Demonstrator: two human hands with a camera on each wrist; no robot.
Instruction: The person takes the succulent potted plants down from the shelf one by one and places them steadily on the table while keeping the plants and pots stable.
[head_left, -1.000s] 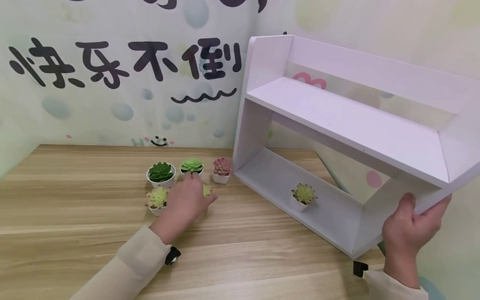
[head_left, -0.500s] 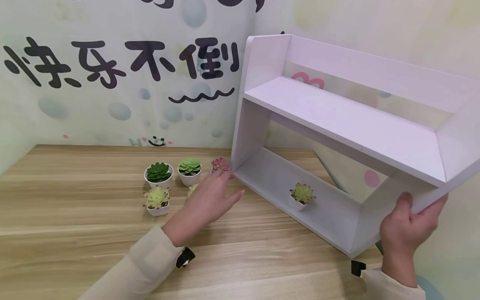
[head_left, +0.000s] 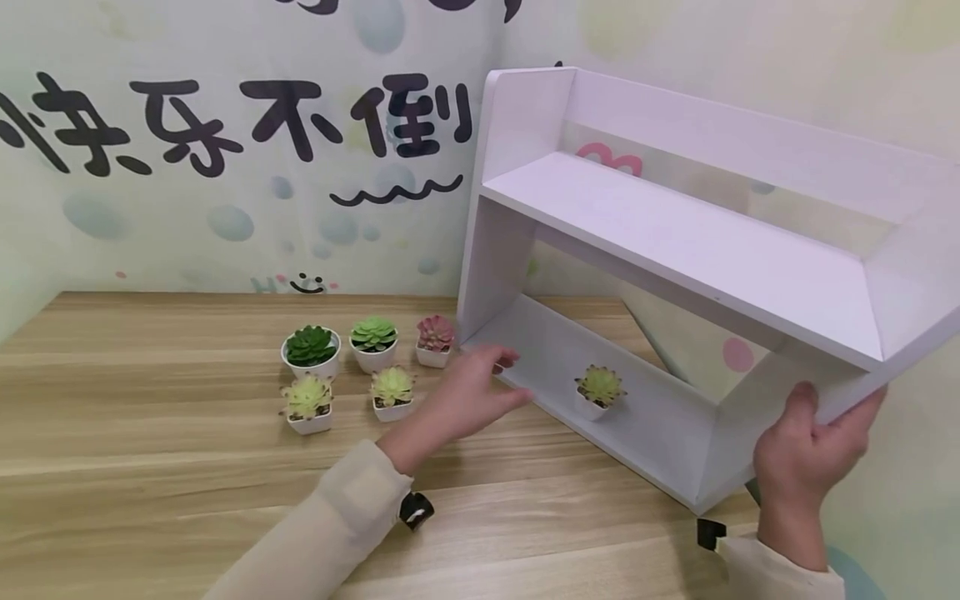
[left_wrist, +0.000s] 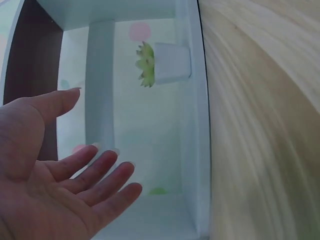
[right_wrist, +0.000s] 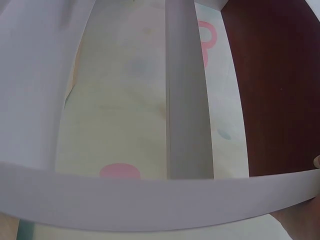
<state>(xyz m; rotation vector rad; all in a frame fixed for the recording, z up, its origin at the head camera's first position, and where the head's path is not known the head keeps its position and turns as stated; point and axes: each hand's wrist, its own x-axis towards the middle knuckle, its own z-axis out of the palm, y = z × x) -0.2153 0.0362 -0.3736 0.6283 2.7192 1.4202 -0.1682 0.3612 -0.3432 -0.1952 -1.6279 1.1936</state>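
Observation:
A white two-tier desktop shelf (head_left: pixel 675 242) stands at an angle on the right of the table. My right hand (head_left: pixel 810 462) grips its right side panel, thumb on the near face and fingers behind; in the right wrist view little of that hand shows. On the bottom board sits a yellow-green potted succulent (head_left: pixel 599 390). My left hand (head_left: pixel 468 396) is spread and empty in front of the shelf's lower left corner, apart from that succulent. The left wrist view shows its palm and parted fingers (left_wrist: pixel 105 187) before the shelf's opening.
Left of the shelf are a dark green succulent (head_left: pixel 310 348), a light green one (head_left: pixel 373 340), a red one (head_left: pixel 434 337) and two yellow-green ones, one left (head_left: pixel 307 404) and one right (head_left: pixel 392 393), all in white pots on the wooden table (head_left: pixel 150 433). A printed wall covering (head_left: pixel 225 192) stands behind.
My left hand has moved right, from over the potted succulents to the front of the shelf's lower left. My right hand keeps its grip, and the succulents stay where they stood.

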